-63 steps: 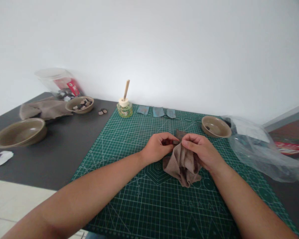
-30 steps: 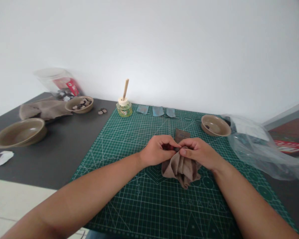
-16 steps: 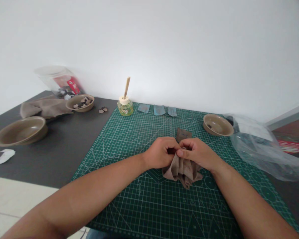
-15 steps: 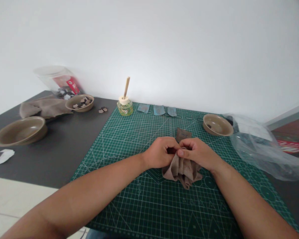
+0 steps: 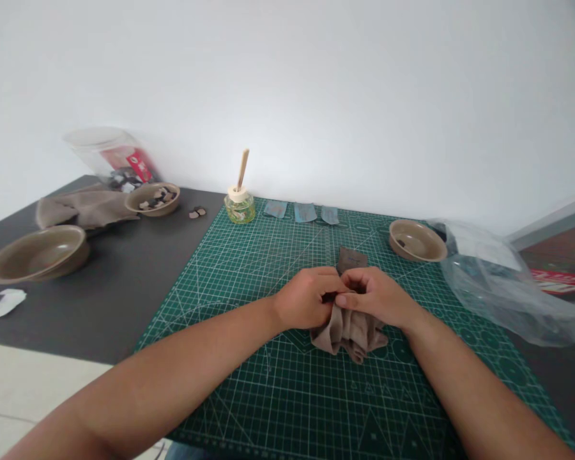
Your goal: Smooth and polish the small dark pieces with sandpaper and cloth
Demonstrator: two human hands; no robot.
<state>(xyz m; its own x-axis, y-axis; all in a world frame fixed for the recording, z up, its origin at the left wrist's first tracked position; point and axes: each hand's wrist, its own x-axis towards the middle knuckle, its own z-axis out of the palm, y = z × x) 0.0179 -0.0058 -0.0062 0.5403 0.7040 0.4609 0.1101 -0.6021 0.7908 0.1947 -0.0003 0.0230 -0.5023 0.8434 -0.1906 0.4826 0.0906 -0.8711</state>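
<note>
Bunched in folds on the green cutting mat (image 5: 287, 396), a brown cloth (image 5: 352, 335) is gathered upward at its top edge. My left hand (image 5: 309, 297) is closed at the cloth's upper left, its fingertips partly hidden behind the fold. My right hand (image 5: 376, 297) pinches the same edge between thumb and fingers, and the two hands meet there. Just beyond them lies a small dark brown square patch (image 5: 351, 259), flat on the mat. Whether something small sits between the fingertips is hidden.
A reed diffuser (image 5: 240, 204) stands at the mat's back left, beside several blue packets (image 5: 305, 212). At right are a bowl (image 5: 418, 241) and a clear plastic bag (image 5: 498, 287). At left lie another bowl (image 5: 38, 254), a bowl of small pieces (image 5: 152, 199), and brown cloth (image 5: 86, 207).
Both hands have sunk slightly toward the mat with the gathered cloth edge between them. The surrounding things have stayed in place; the view has shifted a little.
</note>
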